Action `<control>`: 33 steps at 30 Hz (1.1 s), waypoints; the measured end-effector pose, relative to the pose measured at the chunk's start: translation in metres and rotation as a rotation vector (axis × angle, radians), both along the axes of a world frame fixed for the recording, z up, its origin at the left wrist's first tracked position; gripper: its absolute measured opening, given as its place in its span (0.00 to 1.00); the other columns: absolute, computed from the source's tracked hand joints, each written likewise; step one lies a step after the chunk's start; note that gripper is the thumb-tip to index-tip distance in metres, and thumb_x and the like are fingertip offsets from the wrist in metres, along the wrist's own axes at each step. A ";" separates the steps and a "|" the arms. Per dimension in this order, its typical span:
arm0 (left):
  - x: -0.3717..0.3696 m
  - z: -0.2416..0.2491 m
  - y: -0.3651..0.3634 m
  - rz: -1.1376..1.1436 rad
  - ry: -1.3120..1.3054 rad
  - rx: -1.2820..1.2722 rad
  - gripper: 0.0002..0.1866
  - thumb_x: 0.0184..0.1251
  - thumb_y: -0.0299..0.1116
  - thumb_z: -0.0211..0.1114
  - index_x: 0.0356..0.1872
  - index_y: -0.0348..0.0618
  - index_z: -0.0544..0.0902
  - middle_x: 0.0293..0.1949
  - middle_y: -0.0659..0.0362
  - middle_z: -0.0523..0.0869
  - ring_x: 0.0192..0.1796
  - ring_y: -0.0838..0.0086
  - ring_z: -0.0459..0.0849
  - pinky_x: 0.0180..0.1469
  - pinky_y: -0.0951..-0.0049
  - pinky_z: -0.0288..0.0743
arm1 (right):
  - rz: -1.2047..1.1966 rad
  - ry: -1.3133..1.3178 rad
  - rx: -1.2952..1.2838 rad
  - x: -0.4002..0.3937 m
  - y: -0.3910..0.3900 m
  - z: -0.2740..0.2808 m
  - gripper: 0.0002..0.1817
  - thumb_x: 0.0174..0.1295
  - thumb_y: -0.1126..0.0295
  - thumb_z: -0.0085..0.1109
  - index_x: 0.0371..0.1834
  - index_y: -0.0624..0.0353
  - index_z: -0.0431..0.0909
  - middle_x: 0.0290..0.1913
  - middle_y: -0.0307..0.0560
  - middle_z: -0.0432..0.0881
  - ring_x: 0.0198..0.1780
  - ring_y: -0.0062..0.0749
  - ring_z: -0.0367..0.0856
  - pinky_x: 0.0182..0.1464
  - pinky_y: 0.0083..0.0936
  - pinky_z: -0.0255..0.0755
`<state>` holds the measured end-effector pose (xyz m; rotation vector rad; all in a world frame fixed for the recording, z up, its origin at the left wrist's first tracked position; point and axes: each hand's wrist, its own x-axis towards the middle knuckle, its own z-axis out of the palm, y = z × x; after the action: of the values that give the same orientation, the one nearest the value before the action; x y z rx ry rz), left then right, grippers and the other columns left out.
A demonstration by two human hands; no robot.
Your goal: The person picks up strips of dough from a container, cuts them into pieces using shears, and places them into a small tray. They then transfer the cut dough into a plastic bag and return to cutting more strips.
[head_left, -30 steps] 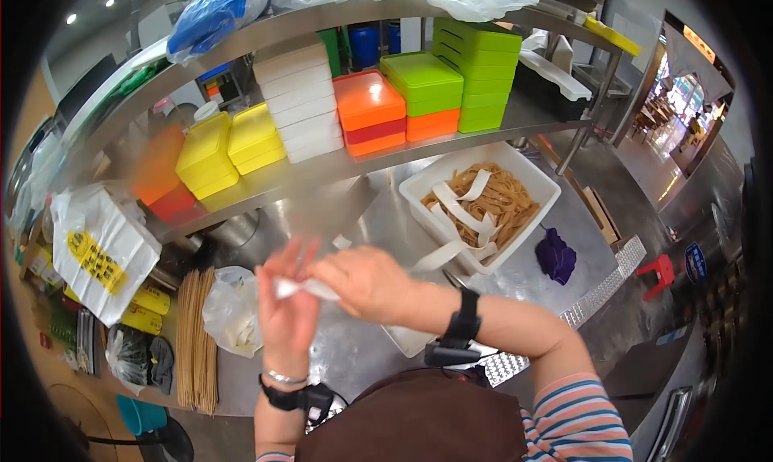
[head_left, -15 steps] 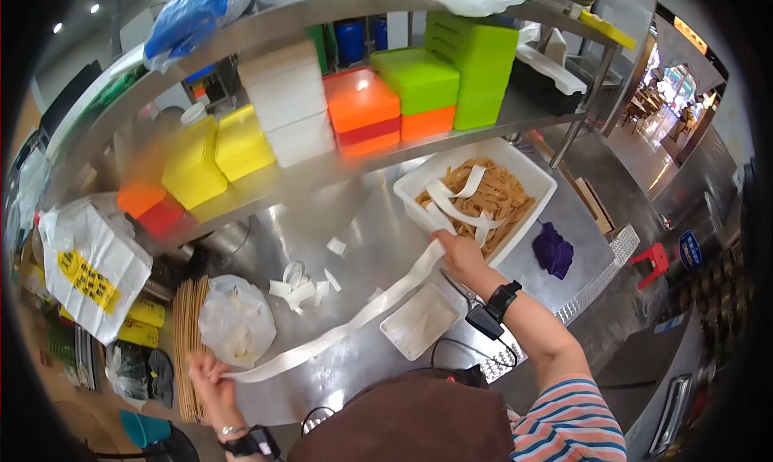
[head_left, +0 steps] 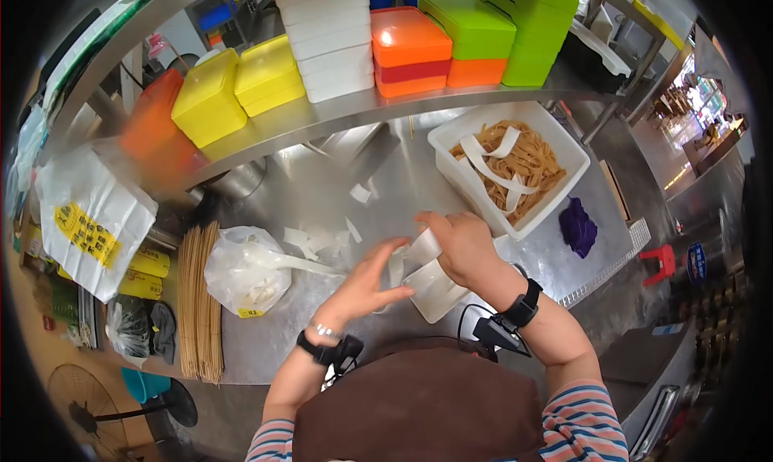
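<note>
My right hand [head_left: 469,249] is closed on a folded bunch of a long, flat white strip [head_left: 422,249], like a wide noodle, above a small white tray [head_left: 437,294]. My left hand [head_left: 366,283] is beside it, thumb and fingers apart, close to a hanging loop of the strip. Another stretch of white strip runs from behind my left hand to a white plastic bag [head_left: 241,281] holding pale pieces. Beyond my right hand sits a white bin [head_left: 447,140] of brown strips [head_left: 535,160] with white strips on top.
White scraps [head_left: 318,241] lie on the steel table [head_left: 322,188]. Bamboo skewers [head_left: 199,301] are bundled at the left, and a purple cloth [head_left: 578,227] is at the right. Stacked coloured boxes [head_left: 411,39] stand on the shelf above. A fan [head_left: 84,414] is at lower left.
The strip, stretched wide between my hands before, is now gathered in my right hand. My left hand has moved right and its fingers have opened. The view has shifted.
</note>
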<state>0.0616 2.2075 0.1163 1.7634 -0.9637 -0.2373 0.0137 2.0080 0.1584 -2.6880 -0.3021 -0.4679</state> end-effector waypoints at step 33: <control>-0.051 -0.098 -0.003 -0.009 1.051 0.469 0.13 0.71 0.40 0.56 0.32 0.41 0.80 0.20 0.65 0.78 0.17 0.84 0.70 0.20 0.82 0.63 | -0.718 0.389 0.043 -0.135 -0.104 -0.165 0.25 0.47 0.77 0.61 0.52 0.58 0.71 0.37 0.55 0.79 0.37 0.52 0.79 0.41 0.40 0.75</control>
<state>0.0110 2.2042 0.0186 1.6735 -0.1376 -1.3225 -0.1210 1.9036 -0.0062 -2.6988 0.7897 -0.1213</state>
